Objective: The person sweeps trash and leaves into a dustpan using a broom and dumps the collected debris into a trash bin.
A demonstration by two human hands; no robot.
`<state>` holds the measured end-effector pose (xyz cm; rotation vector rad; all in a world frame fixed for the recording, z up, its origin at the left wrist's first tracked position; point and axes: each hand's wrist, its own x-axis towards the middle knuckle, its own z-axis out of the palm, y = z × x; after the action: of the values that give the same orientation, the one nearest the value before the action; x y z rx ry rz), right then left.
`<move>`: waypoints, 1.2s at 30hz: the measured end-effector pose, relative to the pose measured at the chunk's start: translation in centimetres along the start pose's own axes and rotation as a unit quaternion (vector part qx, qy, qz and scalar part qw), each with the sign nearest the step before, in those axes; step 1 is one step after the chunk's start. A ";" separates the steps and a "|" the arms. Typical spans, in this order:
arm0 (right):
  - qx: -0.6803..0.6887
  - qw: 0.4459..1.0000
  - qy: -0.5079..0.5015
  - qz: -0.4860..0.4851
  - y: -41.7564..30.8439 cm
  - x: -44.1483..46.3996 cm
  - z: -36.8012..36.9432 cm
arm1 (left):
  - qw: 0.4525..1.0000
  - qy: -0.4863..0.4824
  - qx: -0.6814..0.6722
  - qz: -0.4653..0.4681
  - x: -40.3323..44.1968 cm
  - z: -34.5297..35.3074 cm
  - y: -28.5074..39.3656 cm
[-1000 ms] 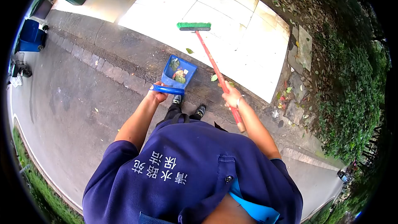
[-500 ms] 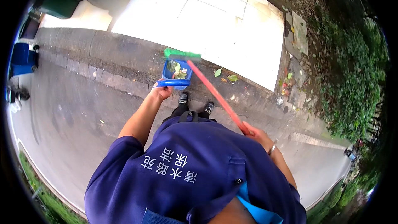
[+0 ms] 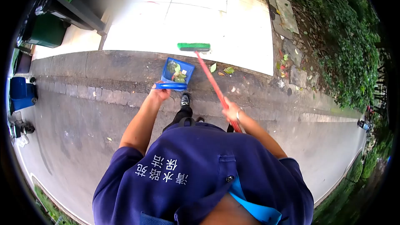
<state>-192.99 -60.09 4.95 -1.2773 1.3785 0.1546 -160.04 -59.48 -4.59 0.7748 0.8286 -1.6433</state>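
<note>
My left hand (image 3: 161, 93) is closed around the blue handle of a dustpan (image 3: 187, 72). Several leaves (image 3: 179, 75) and bits of litter lie in its pan. The red pole of a broom (image 3: 212, 80) is gripped in my right hand (image 3: 231, 111), which wears a bracelet at the wrist. The broom's green bristle head (image 3: 194, 46) is over the edge of the pale paving, beyond the dustpan and apart from it. A green leaf (image 3: 213, 67) and a yellowish leaf (image 3: 229, 70) lie on the ground right of the dustpan.
Pale paving slabs (image 3: 196, 21) lie ahead, bordered by a dark kerb strip (image 3: 121, 63). Bushes (image 3: 346, 66) and leaf-strewn soil line the right. A dark green bin (image 3: 48, 31) and a blue bin (image 3: 21, 93) stand at the left. Grey road (image 3: 83, 129) surrounds me.
The broom head has moved away from the dustpan, onto the paving side. My right hand has come up and left along the pole's side. My left hand still holds the dustpan; one shoe has shifted back.
</note>
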 end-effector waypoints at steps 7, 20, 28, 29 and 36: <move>0.327 0.941 -0.090 0.004 6.3 -16.4 -0.3 | 0.999 -0.017 0.040 -0.017 2.8 -1.1 -3.0; 0.370 0.912 0.176 0.034 17.1 -10.8 -0.7 | 0.988 0.037 0.148 -0.013 0.3 -0.2 -6.5; 0.558 0.829 0.041 -0.002 12.6 -13.4 7.9 | 0.978 0.049 0.189 -0.081 4.9 2.0 -3.3; 0.583 0.812 -0.001 0.002 12.0 -15.2 7.8 | 0.971 0.068 0.195 -0.116 4.0 3.2 -3.6; 0.559 0.829 0.021 -0.025 11.2 -20.8 9.5 | 0.971 0.057 0.227 -0.037 1.9 1.7 -4.5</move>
<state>-201.26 -36.98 11.68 -0.3073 1.1351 -0.6524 -164.91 -61.16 -4.64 1.1763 0.5655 -1.8981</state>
